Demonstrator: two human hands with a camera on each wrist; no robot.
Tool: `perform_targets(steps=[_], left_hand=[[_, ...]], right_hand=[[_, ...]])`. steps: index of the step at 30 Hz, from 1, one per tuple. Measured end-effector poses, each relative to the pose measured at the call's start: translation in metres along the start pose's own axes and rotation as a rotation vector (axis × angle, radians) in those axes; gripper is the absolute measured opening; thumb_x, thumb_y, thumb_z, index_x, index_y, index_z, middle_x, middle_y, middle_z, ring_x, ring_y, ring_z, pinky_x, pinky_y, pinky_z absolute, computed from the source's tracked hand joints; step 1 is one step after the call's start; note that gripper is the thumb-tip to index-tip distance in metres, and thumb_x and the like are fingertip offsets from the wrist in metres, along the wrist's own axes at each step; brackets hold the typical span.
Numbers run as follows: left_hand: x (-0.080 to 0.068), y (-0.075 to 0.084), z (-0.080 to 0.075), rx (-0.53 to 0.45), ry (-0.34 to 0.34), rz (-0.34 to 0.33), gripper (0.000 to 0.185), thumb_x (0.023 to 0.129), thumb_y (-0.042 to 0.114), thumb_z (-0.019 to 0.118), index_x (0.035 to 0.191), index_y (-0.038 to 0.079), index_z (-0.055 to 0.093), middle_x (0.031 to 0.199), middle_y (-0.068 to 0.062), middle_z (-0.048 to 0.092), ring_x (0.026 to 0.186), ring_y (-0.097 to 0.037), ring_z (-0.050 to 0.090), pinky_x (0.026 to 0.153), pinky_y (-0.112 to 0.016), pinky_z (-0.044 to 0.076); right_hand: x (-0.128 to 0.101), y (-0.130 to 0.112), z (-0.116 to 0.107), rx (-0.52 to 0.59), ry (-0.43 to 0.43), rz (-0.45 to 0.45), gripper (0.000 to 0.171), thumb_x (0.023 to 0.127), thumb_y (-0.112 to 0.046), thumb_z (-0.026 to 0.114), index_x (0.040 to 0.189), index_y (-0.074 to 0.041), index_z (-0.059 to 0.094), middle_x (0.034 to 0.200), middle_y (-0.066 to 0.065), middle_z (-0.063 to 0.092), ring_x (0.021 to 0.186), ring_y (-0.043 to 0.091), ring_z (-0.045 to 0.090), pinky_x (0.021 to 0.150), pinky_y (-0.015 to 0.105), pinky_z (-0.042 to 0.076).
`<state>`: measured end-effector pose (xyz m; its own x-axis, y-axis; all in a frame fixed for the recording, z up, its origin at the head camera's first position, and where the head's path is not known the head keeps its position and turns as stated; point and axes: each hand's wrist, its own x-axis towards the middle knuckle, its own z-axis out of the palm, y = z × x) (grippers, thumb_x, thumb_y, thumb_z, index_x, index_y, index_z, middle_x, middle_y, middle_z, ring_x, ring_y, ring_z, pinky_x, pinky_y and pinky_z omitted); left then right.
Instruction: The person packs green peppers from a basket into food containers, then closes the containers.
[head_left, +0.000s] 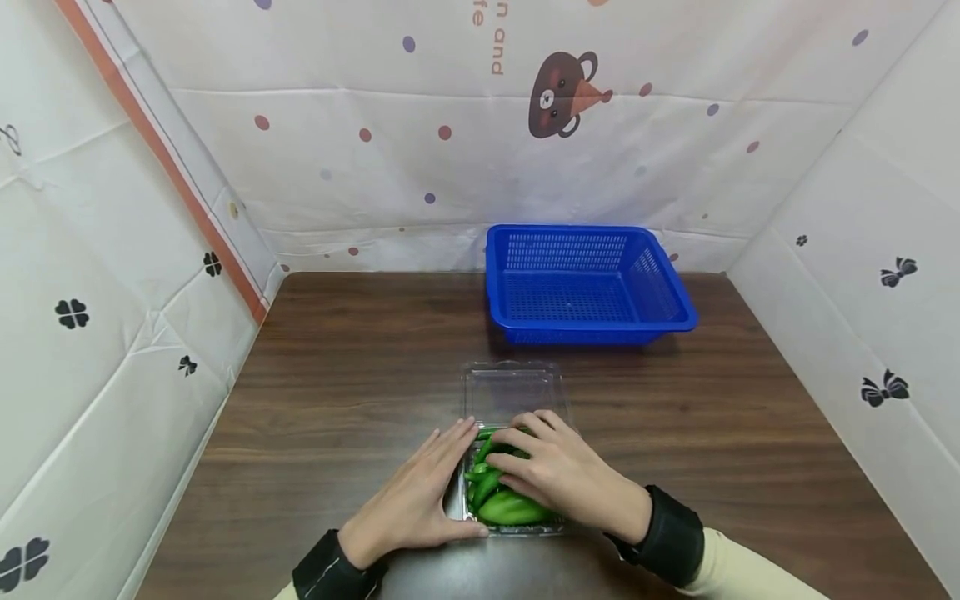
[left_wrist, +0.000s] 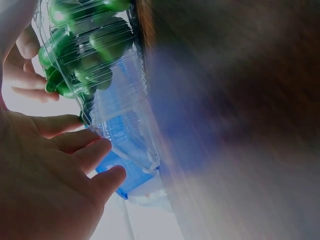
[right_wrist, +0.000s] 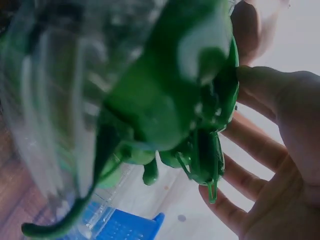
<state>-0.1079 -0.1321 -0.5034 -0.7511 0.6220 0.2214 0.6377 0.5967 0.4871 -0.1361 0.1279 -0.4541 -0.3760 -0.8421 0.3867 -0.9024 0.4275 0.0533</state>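
Two hands on a clear box (head_left: 512,392) of green peppers (head_left: 504,498), near edge of the desk (head_left: 337,375), centre. Box lid is flipped open, lying flat on the far side. Left hand (head_left: 416,496) lies flat, fingers straight, pressed against the box's left wall; left wrist view shows the fingers (left_wrist: 80,150) beside the clear plastic (left_wrist: 120,105), not curled round it, so that hand is relaxed and grasping nothing. Right hand (head_left: 558,475) rests on top of the peppers, fingers spread and slightly bent over the pile; right wrist view shows the fingers (right_wrist: 260,150) extended against the peppers (right_wrist: 170,100), touching them, no clear pinch or closed grasp visible. Peppers are heaped inside the box, several stems (right_wrist: 197,160) sticking out toward the palm. Blue basket (head_left: 645,275) sits at the far side of the desk, right of centre, well apart from the box and directly behind it. Patterned white sheet (head_left: 375,150) walls the desk on three sides. Dark cuffs (head_left: 675,542) on both wrists.
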Motion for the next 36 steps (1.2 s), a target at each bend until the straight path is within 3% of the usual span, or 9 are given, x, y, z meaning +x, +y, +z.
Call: perform_targets(steps=[13,18,21,25,29,32,36], left_hand=[[0.0,0.001,-0.001,-0.001,-0.021,0.0,0.116,0.079,0.074,0.072,0.161,0.002,0.03,0.17,-0.009,0.018,0.154,-0.029,0.025,0.123,-0.054,0.022],[0.0,0.001,-0.001,-0.038,-0.017,-0.011,0.117,0.081,0.074,0.07,0.163,0.005,0.025,0.17,-0.011,0.019,0.155,-0.028,0.023,0.124,-0.052,0.02],[0.001,0.0,-0.001,-0.095,0.02,-0.022,0.113,0.083,0.068,0.072,0.163,0.005,0.023,0.169,-0.014,0.02,0.154,-0.031,0.024,0.123,-0.054,0.021],[0.006,-0.002,-0.001,-0.169,0.118,-0.065,0.098,0.091,0.052,0.072,0.162,0.004,0.026,0.168,-0.016,0.023,0.151,-0.035,0.03,0.12,-0.054,0.028],[0.016,-0.005,-0.002,-0.225,0.241,-0.157,0.079,0.098,0.037,0.07,0.159,0.002,0.034,0.162,-0.019,0.034,0.144,-0.039,0.042,0.115,-0.052,0.037],[0.027,-0.009,-0.003,-0.334,0.291,-0.244,0.069,0.1,0.027,0.069,0.154,-0.004,0.04,0.146,-0.027,0.053,0.127,-0.041,0.06,0.106,-0.05,0.049],[0.041,-0.018,-0.006,-0.499,0.281,-0.391,0.064,0.101,0.022,0.067,0.152,-0.007,0.041,0.133,-0.032,0.061,0.103,-0.035,0.073,0.088,-0.039,0.061]], right_hand=[[-0.001,0.0,0.0,-0.02,-0.036,-0.021,0.017,0.093,-0.027,0.077,0.11,-0.025,0.077,0.123,0.001,0.067,0.112,0.022,0.058,0.095,0.044,0.05],[-0.007,0.001,-0.001,0.053,-0.005,0.017,0.027,0.095,-0.031,0.074,0.121,-0.022,0.075,0.133,0.004,0.064,0.121,0.026,0.056,0.101,0.046,0.047],[-0.015,0.006,-0.002,0.113,0.06,0.069,0.029,0.098,-0.033,0.07,0.123,-0.02,0.075,0.136,0.006,0.062,0.124,0.026,0.055,0.103,0.048,0.047],[-0.03,0.02,-0.002,0.174,0.212,0.165,0.027,0.1,-0.032,0.067,0.119,-0.015,0.076,0.133,0.009,0.065,0.118,0.026,0.058,0.096,0.048,0.05],[-0.048,0.038,0.004,0.238,0.339,0.332,0.026,0.093,-0.018,0.073,0.118,-0.01,0.075,0.129,0.014,0.065,0.113,0.028,0.061,0.092,0.049,0.052],[-0.06,0.049,0.011,0.29,0.363,0.504,0.034,0.089,-0.004,0.077,0.123,-0.006,0.072,0.124,0.015,0.066,0.102,0.026,0.067,0.084,0.046,0.057],[-0.072,0.057,0.02,0.402,0.285,0.75,0.037,0.094,-0.004,0.073,0.13,-0.005,0.067,0.113,0.013,0.069,0.081,0.019,0.07,0.07,0.04,0.061]])
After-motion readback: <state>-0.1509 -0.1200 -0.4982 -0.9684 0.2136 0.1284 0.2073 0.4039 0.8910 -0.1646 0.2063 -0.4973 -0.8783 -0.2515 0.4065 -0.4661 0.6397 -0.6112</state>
